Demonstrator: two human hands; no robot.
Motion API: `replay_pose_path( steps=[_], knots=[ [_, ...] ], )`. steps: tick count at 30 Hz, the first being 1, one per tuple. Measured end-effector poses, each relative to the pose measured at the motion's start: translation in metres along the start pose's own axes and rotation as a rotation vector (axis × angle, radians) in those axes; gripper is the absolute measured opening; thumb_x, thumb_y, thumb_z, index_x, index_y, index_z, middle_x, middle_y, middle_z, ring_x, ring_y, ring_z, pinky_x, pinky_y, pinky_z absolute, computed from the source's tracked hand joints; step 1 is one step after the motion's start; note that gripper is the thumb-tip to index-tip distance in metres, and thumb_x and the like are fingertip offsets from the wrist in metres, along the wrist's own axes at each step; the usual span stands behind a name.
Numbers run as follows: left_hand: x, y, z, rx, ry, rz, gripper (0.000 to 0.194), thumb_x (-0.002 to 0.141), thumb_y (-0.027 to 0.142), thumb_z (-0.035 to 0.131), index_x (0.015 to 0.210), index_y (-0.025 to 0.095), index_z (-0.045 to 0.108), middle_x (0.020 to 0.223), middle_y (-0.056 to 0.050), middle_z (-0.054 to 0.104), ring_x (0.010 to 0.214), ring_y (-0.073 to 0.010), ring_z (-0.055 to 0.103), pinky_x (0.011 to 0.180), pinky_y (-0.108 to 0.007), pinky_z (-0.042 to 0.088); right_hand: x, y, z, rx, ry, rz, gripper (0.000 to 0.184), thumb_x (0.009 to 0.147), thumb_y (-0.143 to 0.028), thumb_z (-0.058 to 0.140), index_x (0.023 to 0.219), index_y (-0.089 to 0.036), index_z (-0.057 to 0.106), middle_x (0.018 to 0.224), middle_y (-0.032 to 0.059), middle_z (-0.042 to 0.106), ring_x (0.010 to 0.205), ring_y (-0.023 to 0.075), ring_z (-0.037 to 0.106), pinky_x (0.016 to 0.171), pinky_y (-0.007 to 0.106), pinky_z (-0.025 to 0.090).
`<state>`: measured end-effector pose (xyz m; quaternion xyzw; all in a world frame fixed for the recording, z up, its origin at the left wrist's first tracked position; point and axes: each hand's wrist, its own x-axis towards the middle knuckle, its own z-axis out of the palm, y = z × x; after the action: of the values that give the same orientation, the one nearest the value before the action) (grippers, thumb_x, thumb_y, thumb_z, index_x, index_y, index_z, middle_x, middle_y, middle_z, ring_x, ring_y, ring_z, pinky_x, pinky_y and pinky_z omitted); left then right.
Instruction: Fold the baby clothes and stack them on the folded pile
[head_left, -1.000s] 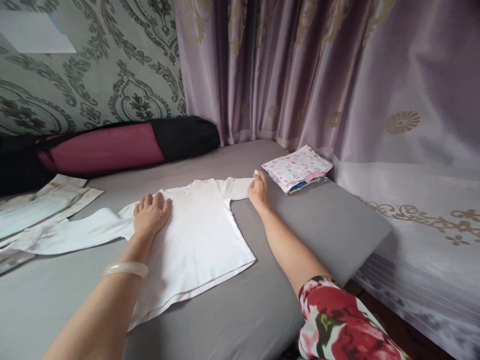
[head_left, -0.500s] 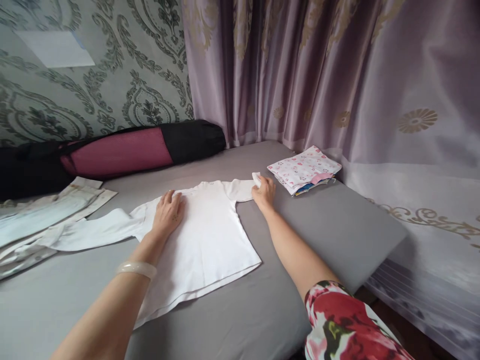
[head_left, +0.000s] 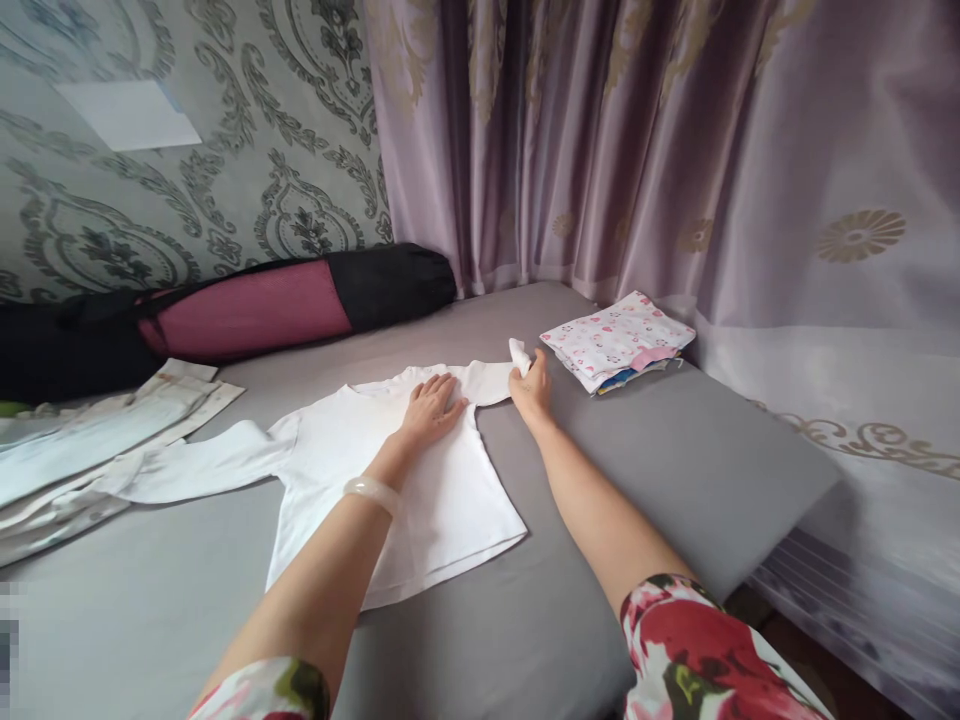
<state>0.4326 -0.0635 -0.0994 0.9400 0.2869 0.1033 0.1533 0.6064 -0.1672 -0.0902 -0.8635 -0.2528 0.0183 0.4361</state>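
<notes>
A small white long-sleeved shirt [head_left: 337, 440] lies spread on the grey bed sheet, its collar toward the wall and its left-side sleeve stretched out to the pile of clothes. My left hand [head_left: 433, 410] rests flat on the upper right of the shirt, near the shoulder, fingers extended. At the end of the right-side sleeve, my right hand [head_left: 531, 385] pinches the cuff, and the sleeve's tip sticks up above the fingers. A pale bangle [head_left: 373, 493] circles my left wrist.
Folded printed clothes [head_left: 619, 338] form a small stack to the right, near the purple curtain [head_left: 585, 150]. Light-coloured clothes [head_left: 112, 430] lie layered at the left. A long black and maroon bag [head_left: 247, 310] runs along the wall. The bed's edge [head_left: 787, 520] is at the right.
My left hand has slid right across the shirt, from near the collar's left side to the right shoulder. My right hand still holds the cuff, whose tip now stands higher.
</notes>
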Motion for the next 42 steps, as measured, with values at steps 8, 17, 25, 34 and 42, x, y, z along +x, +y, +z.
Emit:
replay_pose_path(
  steps=[8, 17, 25, 34, 42],
  knots=[
    [0.002, 0.001, -0.001, 0.015, -0.043, -0.035, 0.063, 0.094, 0.053, 0.039, 0.146, 0.018, 0.039, 0.158, -0.013, 0.034, 0.148, -0.0304, 0.023, 0.12, -0.048, 0.017, 0.012, -0.001, 0.003, 0.287, 0.049, 0.052, 0.055, 0.081, -0.021, 0.044, 0.134, -0.006, 0.049, 0.13, 0.0187, 0.061, 0.118, 0.0249, 0.058, 0.101, 0.036, 0.045],
    [0.005, -0.003, 0.0, -0.022, -0.052, -0.034, 0.065, 0.095, 0.057, 0.034, 0.147, 0.019, 0.036, 0.159, -0.014, 0.032, 0.148, -0.0326, 0.022, 0.119, -0.049, 0.018, 0.012, -0.049, -0.027, 1.368, -0.35, 0.247, 0.03, 0.076, -0.014, 0.056, 0.105, -0.021, 0.062, 0.096, 0.0007, 0.074, 0.102, 0.0161, 0.068, 0.094, 0.033, 0.054],
    [0.013, -0.002, 0.001, -0.009, -0.095, -0.075, 0.076, 0.09, 0.065, 0.039, 0.149, 0.019, 0.03, 0.161, -0.018, 0.024, 0.149, -0.0369, 0.017, 0.116, -0.054, 0.019, -0.013, -0.081, -0.033, 1.487, -0.561, 0.307, 0.027, 0.078, -0.008, 0.052, 0.099, -0.02, 0.064, 0.084, -0.0009, 0.076, 0.1, 0.015, 0.07, 0.097, 0.03, 0.053],
    [0.034, -0.006, -0.014, 0.064, -0.139, -0.092, 0.092, 0.071, 0.068, 0.063, 0.148, 0.025, 0.036, 0.149, -0.02, 0.036, 0.135, -0.0454, 0.032, 0.106, -0.061, 0.027, -0.037, -0.089, -0.014, 1.364, -0.642, 0.321, 0.033, 0.077, -0.008, 0.053, 0.106, -0.02, 0.062, 0.089, -0.0004, 0.075, 0.101, 0.0156, 0.07, 0.1, 0.032, 0.052],
    [0.031, -0.019, -0.017, -0.06, -0.077, -0.043, 0.099, 0.069, 0.063, 0.067, 0.151, 0.018, 0.033, 0.146, -0.022, 0.042, 0.134, -0.0443, 0.036, 0.107, -0.057, 0.032, -0.022, -0.089, 0.011, 1.296, -0.56, 0.36, 0.036, 0.07, -0.01, 0.056, 0.105, -0.019, 0.06, 0.089, 0.0023, 0.072, 0.093, 0.0196, 0.07, 0.092, 0.038, 0.056]
  ],
)
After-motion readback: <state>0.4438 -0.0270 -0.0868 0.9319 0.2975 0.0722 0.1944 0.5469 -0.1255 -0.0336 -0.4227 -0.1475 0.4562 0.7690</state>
